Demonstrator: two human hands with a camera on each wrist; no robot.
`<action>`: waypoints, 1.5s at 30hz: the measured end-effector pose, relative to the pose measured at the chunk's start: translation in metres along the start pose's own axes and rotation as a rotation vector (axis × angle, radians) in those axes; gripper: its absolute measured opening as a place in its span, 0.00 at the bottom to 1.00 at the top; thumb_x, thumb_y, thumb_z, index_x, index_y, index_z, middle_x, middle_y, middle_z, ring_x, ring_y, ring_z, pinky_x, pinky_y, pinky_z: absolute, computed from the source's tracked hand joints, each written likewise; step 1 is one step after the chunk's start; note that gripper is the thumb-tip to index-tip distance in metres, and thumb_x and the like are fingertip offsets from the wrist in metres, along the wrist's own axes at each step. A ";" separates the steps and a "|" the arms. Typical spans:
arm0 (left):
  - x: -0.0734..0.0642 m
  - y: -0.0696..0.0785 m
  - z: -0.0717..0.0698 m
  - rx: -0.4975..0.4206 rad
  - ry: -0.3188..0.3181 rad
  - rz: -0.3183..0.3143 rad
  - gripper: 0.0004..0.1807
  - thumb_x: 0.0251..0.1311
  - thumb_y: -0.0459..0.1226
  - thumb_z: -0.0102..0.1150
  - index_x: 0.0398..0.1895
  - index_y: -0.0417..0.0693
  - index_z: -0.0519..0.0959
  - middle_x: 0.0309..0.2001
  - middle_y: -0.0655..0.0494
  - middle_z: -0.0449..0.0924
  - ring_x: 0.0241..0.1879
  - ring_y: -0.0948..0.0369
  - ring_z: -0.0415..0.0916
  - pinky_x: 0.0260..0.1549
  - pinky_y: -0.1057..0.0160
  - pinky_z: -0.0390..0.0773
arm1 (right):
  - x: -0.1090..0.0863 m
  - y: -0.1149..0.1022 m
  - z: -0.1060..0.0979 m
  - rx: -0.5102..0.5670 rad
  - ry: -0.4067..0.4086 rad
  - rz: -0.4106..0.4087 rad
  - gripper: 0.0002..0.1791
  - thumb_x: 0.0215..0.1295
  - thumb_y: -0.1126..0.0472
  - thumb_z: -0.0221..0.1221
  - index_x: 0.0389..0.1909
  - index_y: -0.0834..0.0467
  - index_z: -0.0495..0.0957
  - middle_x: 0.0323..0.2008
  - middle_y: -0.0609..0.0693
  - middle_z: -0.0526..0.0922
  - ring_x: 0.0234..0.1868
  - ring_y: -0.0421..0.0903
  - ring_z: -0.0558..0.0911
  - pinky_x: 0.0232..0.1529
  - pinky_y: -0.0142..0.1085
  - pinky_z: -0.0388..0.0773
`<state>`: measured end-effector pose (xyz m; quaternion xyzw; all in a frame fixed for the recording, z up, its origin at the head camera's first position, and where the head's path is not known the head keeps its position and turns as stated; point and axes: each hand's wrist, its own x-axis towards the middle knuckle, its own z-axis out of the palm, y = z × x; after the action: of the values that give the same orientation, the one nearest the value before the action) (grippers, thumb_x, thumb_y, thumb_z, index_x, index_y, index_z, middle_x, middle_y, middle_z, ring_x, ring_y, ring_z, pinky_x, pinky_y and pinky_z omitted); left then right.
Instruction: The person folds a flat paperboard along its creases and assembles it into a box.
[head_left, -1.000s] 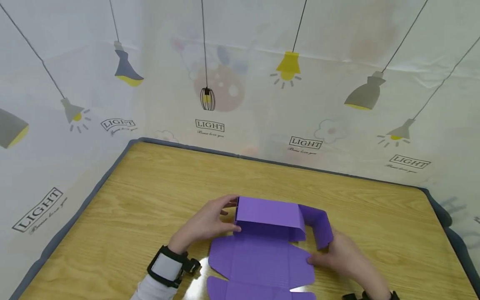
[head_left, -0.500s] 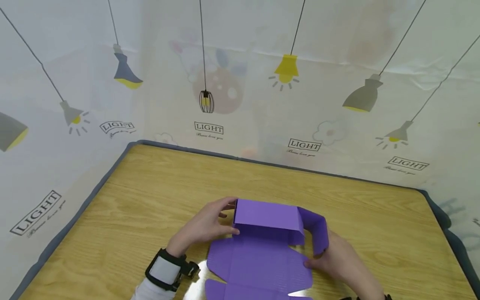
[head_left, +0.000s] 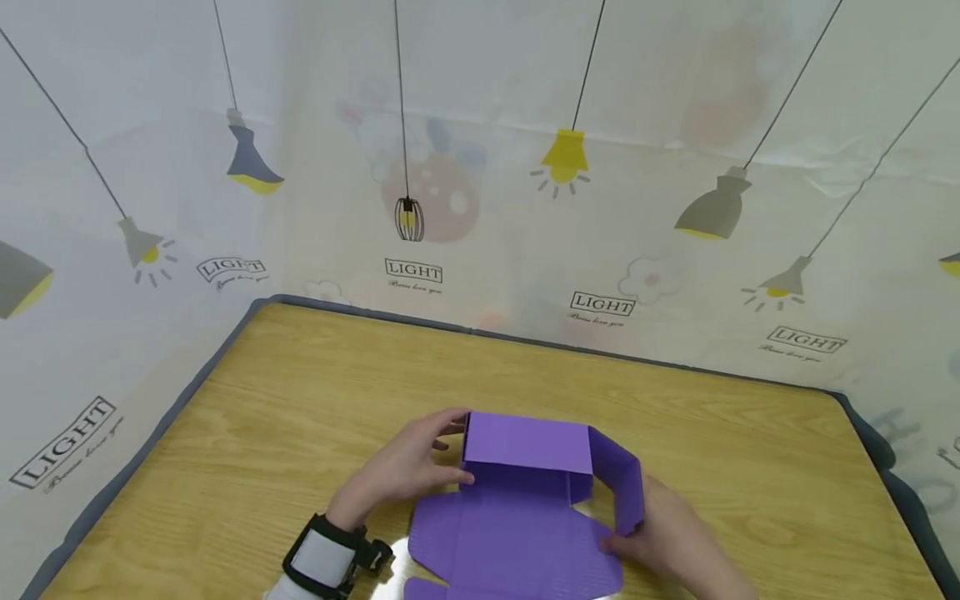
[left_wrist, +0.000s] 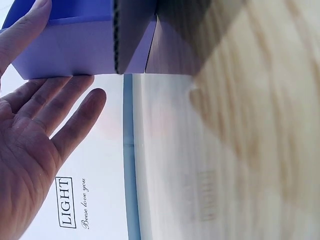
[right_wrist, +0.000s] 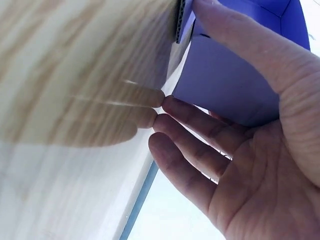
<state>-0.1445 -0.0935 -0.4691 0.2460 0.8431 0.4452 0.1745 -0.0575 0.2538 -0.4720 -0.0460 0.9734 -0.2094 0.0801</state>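
Observation:
A purple cardboard box (head_left: 517, 533), partly folded, lies on the table with its far wall (head_left: 528, 442) standing up. My left hand (head_left: 405, 462) holds the left end of that wall, thumb in front and fingers behind; in the left wrist view its fingertips touch the purple board (left_wrist: 75, 47). At the right, my right hand (head_left: 675, 533) holds the bent side flap (head_left: 621, 483), its fingers behind the flap and its thumb by the base's right tab. In the right wrist view several fingers (right_wrist: 190, 145) reach under the purple panel (right_wrist: 225, 75). The box's near part is cut off by the frame.
The wood-grain table (head_left: 300, 375) has a grey edge (head_left: 375, 315) along the back and sides. White sheeting (head_left: 510, 167) printed with lamps rises behind it. A black strap with a camera (head_left: 330, 554) sits on the left wrist.
The right hand has swung the side flap toward the person, bending it further in. The left hand keeps its hold on the left end. The head view has tilted slightly, lowering everything in frame.

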 end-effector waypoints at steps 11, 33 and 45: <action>-0.001 -0.001 0.001 -0.001 0.003 -0.002 0.44 0.60 0.38 0.76 0.78 0.42 0.65 0.72 0.37 0.75 0.68 0.38 0.77 0.66 0.38 0.81 | -0.006 0.012 -0.004 0.061 -0.007 -0.294 0.46 0.35 0.49 0.86 0.60 0.52 0.76 0.51 0.45 0.88 0.48 0.40 0.85 0.48 0.39 0.86; -0.001 -0.001 -0.001 0.007 -0.018 0.019 0.45 0.60 0.39 0.76 0.78 0.39 0.64 0.71 0.35 0.76 0.67 0.37 0.78 0.66 0.38 0.81 | -0.011 0.002 -0.017 0.308 0.037 -0.397 0.55 0.55 0.51 0.79 0.82 0.51 0.61 0.70 0.56 0.80 0.59 0.32 0.84 0.57 0.32 0.88; 0.000 0.002 0.000 0.021 -0.012 0.009 0.45 0.61 0.40 0.76 0.78 0.39 0.65 0.72 0.37 0.75 0.67 0.37 0.77 0.67 0.38 0.80 | -0.004 -0.012 -0.003 0.230 0.173 -0.398 0.52 0.49 0.62 0.81 0.76 0.60 0.68 0.60 0.54 0.85 0.52 0.37 0.86 0.47 0.33 0.91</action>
<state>-0.1438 -0.0923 -0.4674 0.2543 0.8456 0.4355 0.1748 -0.0536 0.2443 -0.4641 -0.2091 0.9182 -0.3338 -0.0418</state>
